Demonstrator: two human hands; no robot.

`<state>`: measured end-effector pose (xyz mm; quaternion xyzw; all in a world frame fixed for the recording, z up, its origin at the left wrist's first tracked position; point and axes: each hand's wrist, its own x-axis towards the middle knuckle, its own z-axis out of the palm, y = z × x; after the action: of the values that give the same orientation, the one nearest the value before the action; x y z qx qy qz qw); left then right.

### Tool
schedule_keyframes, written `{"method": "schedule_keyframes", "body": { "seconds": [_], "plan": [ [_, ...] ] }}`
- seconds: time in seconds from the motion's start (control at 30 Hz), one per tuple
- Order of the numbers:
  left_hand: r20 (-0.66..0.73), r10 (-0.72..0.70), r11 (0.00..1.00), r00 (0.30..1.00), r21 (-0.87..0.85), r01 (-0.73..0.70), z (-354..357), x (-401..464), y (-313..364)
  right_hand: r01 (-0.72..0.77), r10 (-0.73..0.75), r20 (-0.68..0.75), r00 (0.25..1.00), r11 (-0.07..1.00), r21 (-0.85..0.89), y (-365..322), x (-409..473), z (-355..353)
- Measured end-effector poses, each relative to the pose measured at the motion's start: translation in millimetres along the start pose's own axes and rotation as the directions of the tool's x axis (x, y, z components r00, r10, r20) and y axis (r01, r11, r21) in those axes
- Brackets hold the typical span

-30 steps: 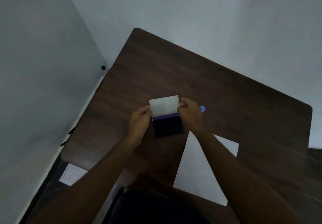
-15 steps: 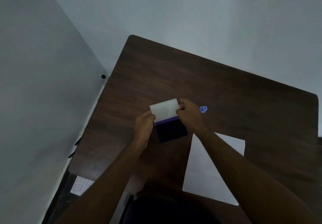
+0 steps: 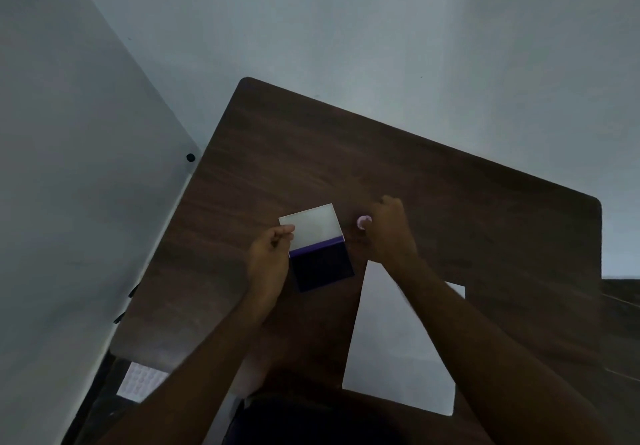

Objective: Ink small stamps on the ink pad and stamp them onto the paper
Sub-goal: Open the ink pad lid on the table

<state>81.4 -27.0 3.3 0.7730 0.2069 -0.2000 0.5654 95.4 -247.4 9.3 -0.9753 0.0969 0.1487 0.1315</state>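
Left grip [image 3: 273, 247]: fingers curled, pinching left edge of pale lid [image 3: 311, 228] of ink pad [image 3: 322, 266], lid swung open and lying flat toward far edge of tabletop [image 3: 346, 153]. Dark pad surface exposed, purple strip along hinge. Pad sits near middle of tabletop, slightly toward near edge. Right grip [image 3: 389, 229]: fingers curled downward just right of lid, apart from it; whether holding anything cannot be told. Small round pale stamp [image 3: 363, 221] showing at left side of right grip, between that grip and lid, touching or just beside fingers. White paper [image 3: 394, 347] flat toward near right part of tabletop, partly covered by right forearm, its far corner close beside pad's right edge. Pale walls behind tabletop's far and left edges. Patterned white sheet [image 3: 142, 380] on floor below near left corner.
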Motion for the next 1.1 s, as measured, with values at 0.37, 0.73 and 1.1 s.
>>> {"method": "schedule_keyframes", "body": {
  "seconds": [0.37, 0.73, 1.1],
  "plan": [
    [0.030, 0.095, 0.995, 0.995, 0.040, -0.096, 0.6, -12.1, 3.0, -0.110, 0.103, 0.138, 0.985, 0.993, 0.044, 2.2, 6.1, 18.8],
    [0.234, 0.277, 0.946, 0.932, 0.105, -0.308, 11.3, -38.6, 31.2, -0.231, 0.221, 0.174, 0.960, 0.270, 0.935, -22.0, -64.6, -40.8],
    [0.272, 0.322, 0.939, 0.907, 0.027, -0.342, 14.9, -61.9, 56.8, -0.287, 0.042, 0.285, 0.958, 0.037, 0.957, -22.6, -98.1, -48.3]
  ]
}}
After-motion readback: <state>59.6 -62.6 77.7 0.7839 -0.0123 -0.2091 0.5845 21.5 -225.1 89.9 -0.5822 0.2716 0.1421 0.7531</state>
